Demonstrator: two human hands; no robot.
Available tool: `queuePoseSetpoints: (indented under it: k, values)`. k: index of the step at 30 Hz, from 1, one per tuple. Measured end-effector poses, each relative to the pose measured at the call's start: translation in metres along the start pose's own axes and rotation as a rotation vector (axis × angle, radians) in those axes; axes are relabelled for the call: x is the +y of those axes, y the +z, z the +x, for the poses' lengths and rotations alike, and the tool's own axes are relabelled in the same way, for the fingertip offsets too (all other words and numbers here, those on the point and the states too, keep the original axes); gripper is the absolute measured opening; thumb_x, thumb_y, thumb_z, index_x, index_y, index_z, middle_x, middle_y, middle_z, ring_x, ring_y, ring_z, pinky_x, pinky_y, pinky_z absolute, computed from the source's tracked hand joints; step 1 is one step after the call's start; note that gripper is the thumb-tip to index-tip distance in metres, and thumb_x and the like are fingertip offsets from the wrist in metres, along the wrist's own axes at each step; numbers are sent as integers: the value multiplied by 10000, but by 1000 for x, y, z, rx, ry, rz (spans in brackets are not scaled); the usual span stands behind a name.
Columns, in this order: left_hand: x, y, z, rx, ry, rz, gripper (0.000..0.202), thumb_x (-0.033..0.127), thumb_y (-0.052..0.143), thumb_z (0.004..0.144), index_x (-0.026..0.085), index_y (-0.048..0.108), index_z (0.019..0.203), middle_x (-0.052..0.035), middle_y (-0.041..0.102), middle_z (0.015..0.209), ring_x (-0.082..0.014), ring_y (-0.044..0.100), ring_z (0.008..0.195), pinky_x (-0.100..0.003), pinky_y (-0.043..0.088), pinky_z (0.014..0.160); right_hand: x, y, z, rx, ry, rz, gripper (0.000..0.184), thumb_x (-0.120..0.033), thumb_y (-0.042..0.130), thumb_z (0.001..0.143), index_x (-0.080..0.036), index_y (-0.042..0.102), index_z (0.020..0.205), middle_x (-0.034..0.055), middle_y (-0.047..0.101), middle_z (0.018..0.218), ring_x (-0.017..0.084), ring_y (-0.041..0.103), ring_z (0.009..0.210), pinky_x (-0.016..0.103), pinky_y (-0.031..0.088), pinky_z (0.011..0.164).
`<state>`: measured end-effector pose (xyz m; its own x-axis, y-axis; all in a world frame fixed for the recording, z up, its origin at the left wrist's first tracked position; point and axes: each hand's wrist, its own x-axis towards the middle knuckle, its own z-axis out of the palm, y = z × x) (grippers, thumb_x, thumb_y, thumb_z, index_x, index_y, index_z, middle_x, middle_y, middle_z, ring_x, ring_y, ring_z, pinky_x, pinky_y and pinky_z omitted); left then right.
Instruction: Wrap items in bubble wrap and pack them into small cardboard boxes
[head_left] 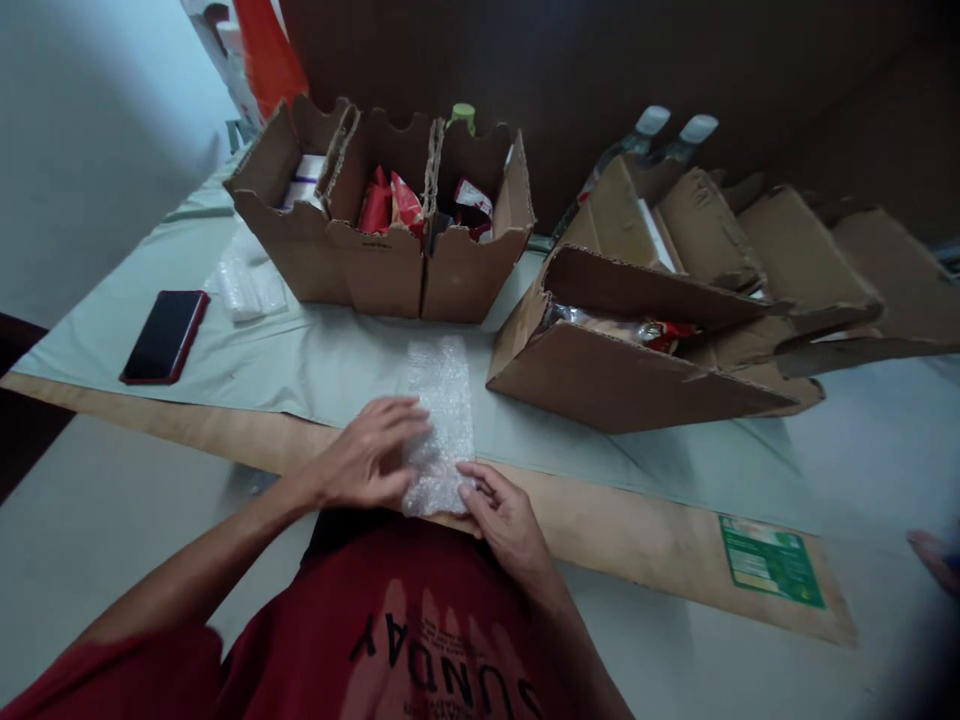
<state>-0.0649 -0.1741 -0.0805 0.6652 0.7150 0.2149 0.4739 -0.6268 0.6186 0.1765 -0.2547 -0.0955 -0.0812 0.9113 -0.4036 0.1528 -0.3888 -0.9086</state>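
Observation:
A strip of clear bubble wrap [442, 410] lies lengthwise on the table in front of me, its near end at the table's front edge. My left hand [375, 450] is over its left side, fingers stretched out and thumb apart, slightly blurred. At the near right corner, my right hand [506, 515] pinches the bubble wrap between thumb and fingers. Whether anything lies beneath the sheet I cannot tell.
Cardboard bins [382, 265] holding red packets and white boxes stand at the back. More cardboard boxes [637, 370] lean at the right, before capped bottles [652, 125]. Left are a phone [165, 335] and folded bubble wrap [251, 285]. Part of another person [934, 560] shows far right.

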Motion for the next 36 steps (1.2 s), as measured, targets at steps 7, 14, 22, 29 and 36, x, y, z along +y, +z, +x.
queuePoseSetpoints:
  k: [7, 14, 22, 29, 36]
  values:
    - [24, 41, -38, 146, -95, 19, 425, 182, 556, 894, 174, 648, 1309, -152, 745, 1188, -300, 672, 1135, -502, 514, 1005, 0, 6, -1, -43, 97, 259, 537, -635, 621, 880, -160, 668, 1126, 37, 722, 693, 110, 562, 470, 215, 408, 449]
    - [6, 29, 2, 139, -582, -105, 480, 226, 557, 889, 194, 624, 1364, 4, 684, 715, -182, 636, 638, -308, 526, 676, -3, 0, -5, 270, -433, -302, 301, -341, 551, 1002, -224, 648, 1262, 77, 774, 991, 200, 726, 843, 366, 587, 804]
    - [0, 35, 6, 203, -492, 91, 562, 200, 596, 898, 166, 513, 1452, -45, 718, 890, -210, 677, 791, -328, 543, 762, -2, 6, 41, 250, -900, -1191, 245, -132, 589, 952, -208, 709, 1152, 111, 678, 1372, 304, 545, 1327, 446, 444, 996]
    - [15, 28, -23, 259, -43, 194, 525, 171, 586, 926, 187, 501, 1444, -149, 683, 1274, -311, 590, 1244, -495, 487, 1036, -12, 4, 38, 157, -899, -1024, 194, -145, 518, 1016, -191, 696, 1080, 56, 785, 1004, 211, 675, 948, 387, 436, 889]
    - [1, 31, -1, 167, -278, 38, 381, 146, 545, 918, 142, 640, 1287, -69, 761, 910, -213, 683, 825, -372, 544, 821, -18, -3, 33, 314, -899, -902, 199, -231, 561, 1017, -192, 658, 1187, 81, 762, 1049, 225, 671, 970, 367, 475, 853]
